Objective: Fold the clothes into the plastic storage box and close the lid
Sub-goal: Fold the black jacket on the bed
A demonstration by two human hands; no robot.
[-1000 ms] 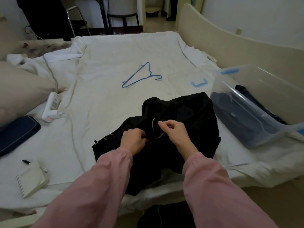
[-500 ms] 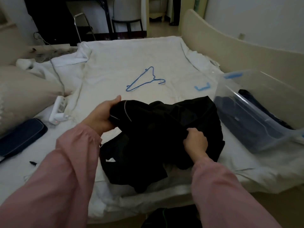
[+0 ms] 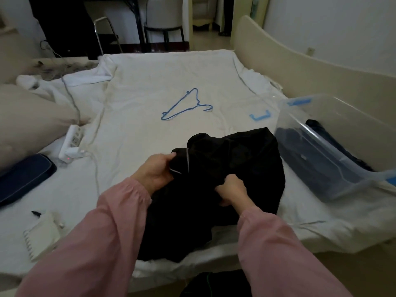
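Observation:
A black garment [image 3: 231, 163] lies bunched on the near edge of the white bed [image 3: 150, 86]. My left hand [image 3: 157, 171] grips its left edge, where a thin pale stripe shows. My right hand [image 3: 231, 188] clutches a fold near the garment's middle. To the right stands a clear plastic storage box [image 3: 364, 181] with blue clips, open on top, with dark folded clothes [image 3: 317, 159] inside. A clear lid with a blue latch [image 3: 260, 116] lies flat on the bed just left of the box.
A blue wire hanger [image 3: 186, 106] lies mid-bed. At the left are a white power strip [image 3: 71, 144] with its cable, a dark blue pouch [image 3: 23, 179], a pillow [image 3: 27, 116] and a white notepad [image 3: 40, 234] with a pen. The cream bed frame [image 3: 300, 67] runs along the right.
My left hand, which had lifted the garment's edge out to the left, has come back toward the middle with it. My right hand still clutches the fabric.

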